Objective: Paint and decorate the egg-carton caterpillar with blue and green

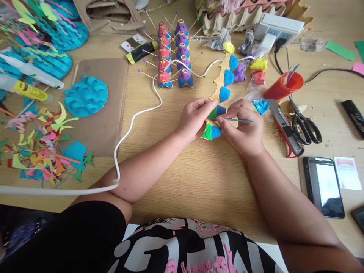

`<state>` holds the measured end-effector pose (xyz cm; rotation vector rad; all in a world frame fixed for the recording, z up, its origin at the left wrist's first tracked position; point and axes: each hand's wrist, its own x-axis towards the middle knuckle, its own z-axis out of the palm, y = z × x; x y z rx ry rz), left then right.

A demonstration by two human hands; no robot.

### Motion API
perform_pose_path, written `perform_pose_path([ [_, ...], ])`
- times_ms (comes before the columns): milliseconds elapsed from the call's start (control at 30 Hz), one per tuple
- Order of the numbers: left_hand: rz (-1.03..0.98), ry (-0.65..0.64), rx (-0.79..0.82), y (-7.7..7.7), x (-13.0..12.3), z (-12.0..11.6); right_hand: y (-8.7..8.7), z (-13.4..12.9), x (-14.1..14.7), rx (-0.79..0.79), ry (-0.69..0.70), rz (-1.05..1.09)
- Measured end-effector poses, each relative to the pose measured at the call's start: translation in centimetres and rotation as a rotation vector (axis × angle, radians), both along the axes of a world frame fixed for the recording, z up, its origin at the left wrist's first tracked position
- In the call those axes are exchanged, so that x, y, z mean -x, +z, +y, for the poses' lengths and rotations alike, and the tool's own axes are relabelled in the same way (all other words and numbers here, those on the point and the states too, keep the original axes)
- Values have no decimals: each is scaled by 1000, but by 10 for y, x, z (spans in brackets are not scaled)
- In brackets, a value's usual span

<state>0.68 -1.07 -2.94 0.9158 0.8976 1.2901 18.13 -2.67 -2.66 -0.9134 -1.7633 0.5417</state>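
Note:
A strip of egg carton [220,80] lies on the table, its cups partly covered in blue and, at the near end, green modelling clay [207,131]. My left hand [193,118] is closed on the strip's left edge near that end, thumb on top. In my right hand [245,127] a thin blue stick [243,121] is pinched between thumb and fingers, its tip over the green and blue cups. My fingers hide part of the strip. A yellow clay lump [229,47] sits at the far end.
Red figures [164,62] and purple figures [184,60] with pins stand behind. A white cable [133,118] crosses my left arm. To the right are an orange cup [284,85], a utility knife [286,127], scissors [305,123] and a phone [324,185]. Paper scraps [47,146] lie left.

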Motion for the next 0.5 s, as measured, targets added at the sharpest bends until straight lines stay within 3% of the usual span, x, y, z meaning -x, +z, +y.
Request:
perform_pose_path([
  [500, 4, 13, 16, -1, 0, 1, 2, -2, 4, 25, -21, 24],
])
